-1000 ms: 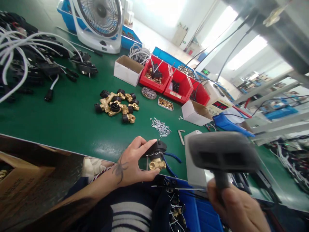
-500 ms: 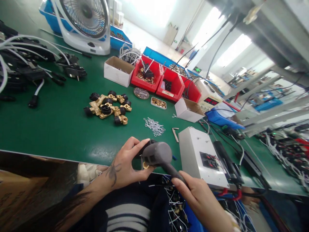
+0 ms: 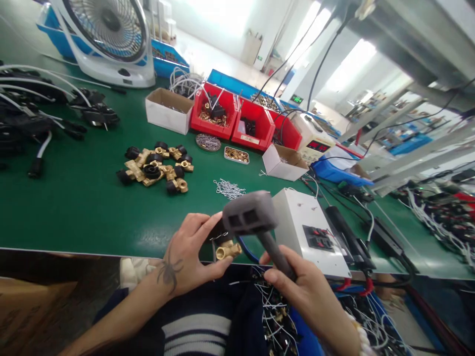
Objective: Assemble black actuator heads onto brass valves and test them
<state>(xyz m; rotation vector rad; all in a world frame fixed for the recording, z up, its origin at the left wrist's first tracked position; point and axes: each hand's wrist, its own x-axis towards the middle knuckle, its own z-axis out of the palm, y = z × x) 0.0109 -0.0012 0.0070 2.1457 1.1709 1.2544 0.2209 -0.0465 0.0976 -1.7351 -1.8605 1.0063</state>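
My left hand [image 3: 189, 254] is closed round a brass valve fitting with a black cap [image 3: 226, 247], held at the near edge of the green table [image 3: 85, 207]. My right hand [image 3: 308, 291] grips the handle of a dark grey rubber mallet [image 3: 252, 217]. The mallet's head hangs just above the fitting, a little apart from it. A pile of the same brass and black fittings [image 3: 156, 168] lies on the table further back, left of centre.
A white switch box [image 3: 308, 232] stands right of the mallet. Wire clips [image 3: 228, 188], red bins [image 3: 237, 118], two white cartons [image 3: 165, 110], a brass parts tray [image 3: 236, 155], a white fan [image 3: 107, 39] and black cables [image 3: 40, 113] lie behind. A blue bin with wired parts [image 3: 274, 321] sits below.
The mallet swung down onto the fitting half a second ago and has now lifted slightly above it. My view has shifted a little to the right.
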